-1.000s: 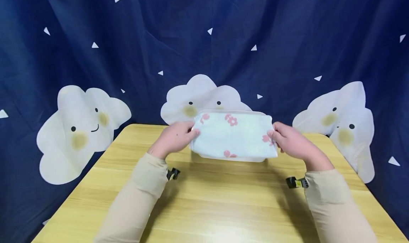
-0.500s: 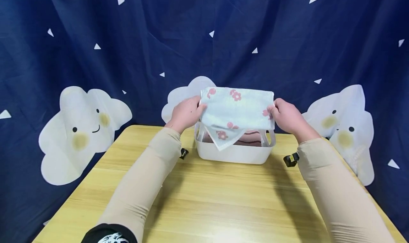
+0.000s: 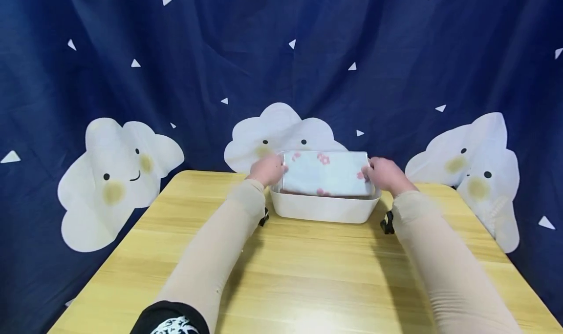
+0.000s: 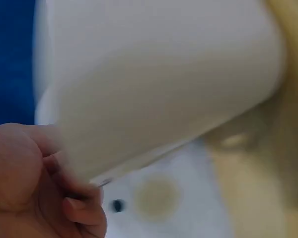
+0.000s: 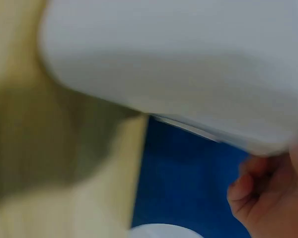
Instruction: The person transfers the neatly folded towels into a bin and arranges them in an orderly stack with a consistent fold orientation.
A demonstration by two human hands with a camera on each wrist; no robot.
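Observation:
A folded light blue towel with pink flowers (image 3: 327, 175) is stretched flat between my two hands, at the opening of a white plastic basket (image 3: 325, 210). My left hand (image 3: 267, 171) pinches the towel's left edge, while my right hand (image 3: 388, 173) pinches the right edge. Both hands are at the basket's ends. In the left wrist view the basket's wall (image 4: 169, 74) is blurred and hides the towel, with curled fingers (image 4: 84, 213) at its rim. The right wrist view has the basket's other end (image 5: 179, 64) and my curled fingers (image 5: 241, 191); the towel is hidden there too.
The basket stands near the back edge of a light wooden table (image 3: 308, 275). Behind it hangs a dark blue curtain (image 3: 198, 55) with white clouds and small triangles. A black wrist device (image 3: 388, 222) sits by the right cuff.
The towel was lifted above the basket half a second ago, with a loose corner hanging and a pinkish brown-striped item visible inside. Both hands have since lowered it into the basket's opening.

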